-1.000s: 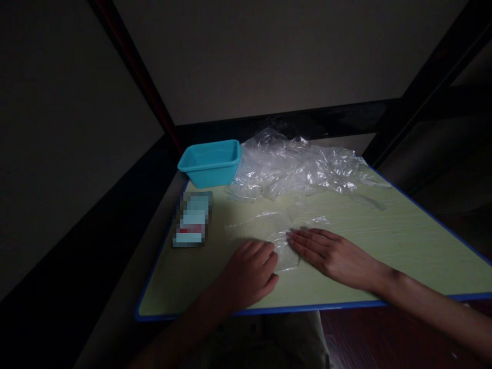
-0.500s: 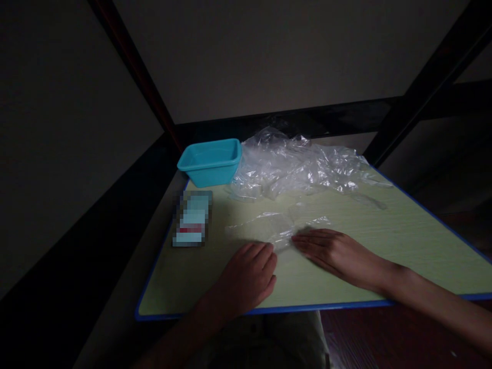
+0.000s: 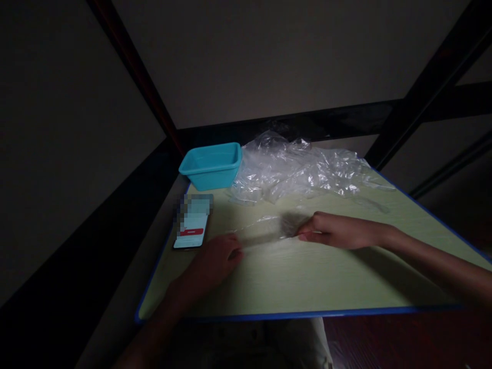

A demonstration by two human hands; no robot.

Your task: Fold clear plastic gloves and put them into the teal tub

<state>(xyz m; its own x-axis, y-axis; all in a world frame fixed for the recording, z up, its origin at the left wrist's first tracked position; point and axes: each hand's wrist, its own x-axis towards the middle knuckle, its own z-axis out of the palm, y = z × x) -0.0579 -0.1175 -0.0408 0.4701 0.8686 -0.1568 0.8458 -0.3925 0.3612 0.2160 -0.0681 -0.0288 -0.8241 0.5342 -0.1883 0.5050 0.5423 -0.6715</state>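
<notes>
A clear plastic bag stretches between my two hands, low over the table. My right hand pinches its right edge between thumb and fingers, raised slightly off the surface. At its left end, my left hand has its fingers curled together on the plastic; the exact grip is dim and partly blurred. Behind the bag lies a crumpled heap of clear plastic bags.
The pale table has a blue edge. A turquoise plastic basin stands at the back left, touching the heap. In front of it, near the left edge, lies a lit phone. A wall rises behind the table.
My left hand has moved left and my right hand has lifted, its flat fingers now pinching. The plastic between them is drawn out wider.
</notes>
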